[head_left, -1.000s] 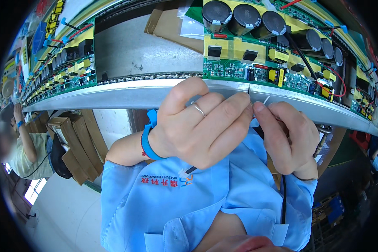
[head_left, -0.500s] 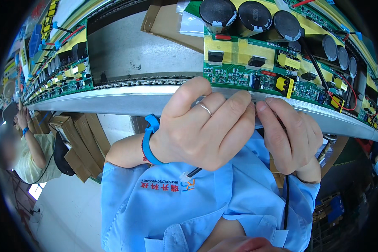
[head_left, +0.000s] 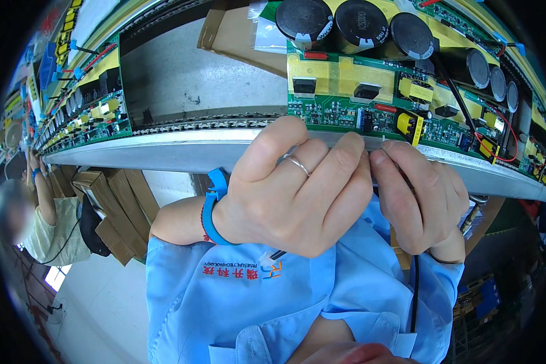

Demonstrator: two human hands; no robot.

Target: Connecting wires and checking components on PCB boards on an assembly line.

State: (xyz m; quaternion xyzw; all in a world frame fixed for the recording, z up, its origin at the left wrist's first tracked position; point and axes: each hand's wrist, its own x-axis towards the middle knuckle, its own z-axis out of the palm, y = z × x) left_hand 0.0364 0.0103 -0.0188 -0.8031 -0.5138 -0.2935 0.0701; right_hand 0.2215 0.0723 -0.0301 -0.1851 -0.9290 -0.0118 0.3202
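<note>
My left hand (head_left: pixel 291 191), with a ring and a blue wrist strap, is closed, its thumb and fingertips pinched together. A black cable (head_left: pixel 415 291) passes between the bent fingers of my right hand (head_left: pixel 420 197) and hangs below it. From under the left hand sticks a short black cable end with a white connector (head_left: pixel 267 259). The fingertips of both hands nearly meet in front of the metal rail, and what lies between them is hidden. Just beyond stands a green circuit board (head_left: pixel 340 109) with black capacitors (head_left: pixel 361 24) and yellow parts.
A metal conveyor rail (head_left: pixel 164 145) with a chain runs across in front of me. More boards (head_left: pixel 97 115) stand at the left. An open cardboard box (head_left: pixel 224 36) lies beyond the rail. Folded cartons (head_left: pixel 112 206) and a co-worker (head_left: pixel 51 224) are at the far left.
Both hands keep nearly the same pose, fingertips together. The boards have shifted slightly left in the picture, and the white connector shows a little less cable from under my left hand.
</note>
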